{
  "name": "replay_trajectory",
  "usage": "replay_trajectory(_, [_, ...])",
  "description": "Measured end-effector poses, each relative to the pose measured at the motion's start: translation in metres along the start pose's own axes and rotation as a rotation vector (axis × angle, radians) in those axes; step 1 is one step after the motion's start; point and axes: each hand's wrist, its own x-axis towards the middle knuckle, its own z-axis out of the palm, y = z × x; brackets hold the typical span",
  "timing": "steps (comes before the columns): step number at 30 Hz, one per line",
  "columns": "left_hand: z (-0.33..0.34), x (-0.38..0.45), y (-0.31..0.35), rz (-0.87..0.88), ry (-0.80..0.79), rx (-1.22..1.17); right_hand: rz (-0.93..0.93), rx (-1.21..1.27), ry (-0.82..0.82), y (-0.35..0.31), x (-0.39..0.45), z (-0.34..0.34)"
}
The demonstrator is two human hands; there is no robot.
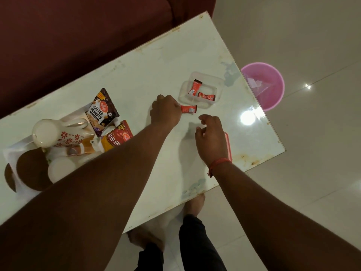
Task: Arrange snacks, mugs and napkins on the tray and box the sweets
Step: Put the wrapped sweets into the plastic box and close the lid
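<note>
My left hand (166,111) pinches one end of a red wrapped sweet (189,109) just above the table, beside a clear plastic box (214,83). Two more red sweets (196,86) lie inside that box. My right hand (212,137) hovers with loosely curled fingers and holds nothing; the pink-rimmed lid (229,147) lies under it. On the white tray (11,151) at the left stand a flowered mug (56,134), a second mug (60,169), a salted peanuts packet (102,112) and a red snack packet (119,137).
A pale glass-topped table (148,71) carries everything. Brown round mats (31,171) lie on the tray's near end. A pink bucket (267,85) stands on the tiled floor past the table's right corner. A dark red sofa (68,36) runs along the far side.
</note>
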Motion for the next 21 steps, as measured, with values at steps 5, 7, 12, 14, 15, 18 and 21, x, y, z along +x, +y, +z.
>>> replay_trajectory(5, [0.003,-0.008,-0.004,0.045,0.0,-0.011,-0.173,-0.358,-0.116,-0.01,0.033,0.019])
replay_trajectory(7, [0.003,-0.009,-0.005,0.037,-0.011,-0.037,-0.224,-0.504,-0.135,-0.013,0.04,0.022])
replay_trajectory(12, [0.0,-0.013,-0.014,0.04,-0.048,-0.222,-0.257,-0.627,-0.157,-0.009,0.043,0.014])
replay_trajectory(14, [-0.003,-0.015,-0.019,0.02,-0.034,-0.279,-0.243,-0.57,-0.117,-0.006,0.038,0.006])
replay_trajectory(15, [-0.005,-0.015,-0.021,0.006,-0.029,-0.298,-0.228,-0.515,-0.078,-0.006,0.036,0.001])
replay_trajectory(18, [-0.009,-0.017,-0.026,-0.026,-0.039,-0.352,-0.169,-0.293,0.081,-0.011,0.035,-0.018])
replay_trajectory(21, [-0.012,-0.017,-0.026,-0.052,-0.053,-0.386,-0.108,-0.19,0.171,-0.018,0.056,-0.037])
